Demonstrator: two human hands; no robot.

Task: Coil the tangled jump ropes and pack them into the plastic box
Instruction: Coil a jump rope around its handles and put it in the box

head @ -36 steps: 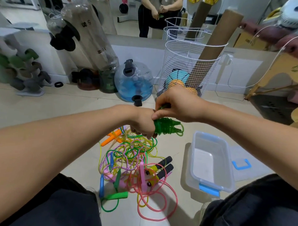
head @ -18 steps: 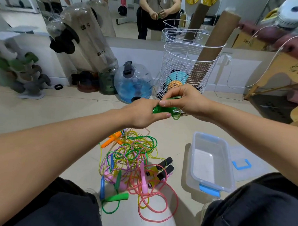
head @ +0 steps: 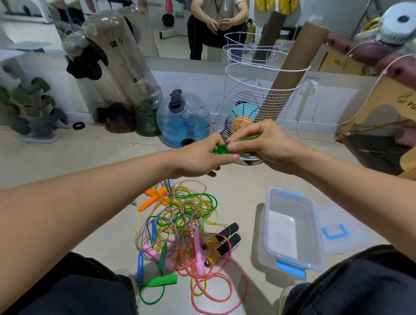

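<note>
The plastic box (head: 291, 233) stood on the floor to the right with nothing in it, its lid (head: 336, 235) lying just beyond on the right, so no rope had been packed. Both hands were raised above the pile: the left hand (head: 197, 158) and the right hand (head: 266, 145) each pinched one green rope bundle (head: 222, 150) between them. Judging by this, the first coil was nearly finished. The tangled jump ropes (head: 183, 222) remained heaped on the near floor, unsorted.
</note>
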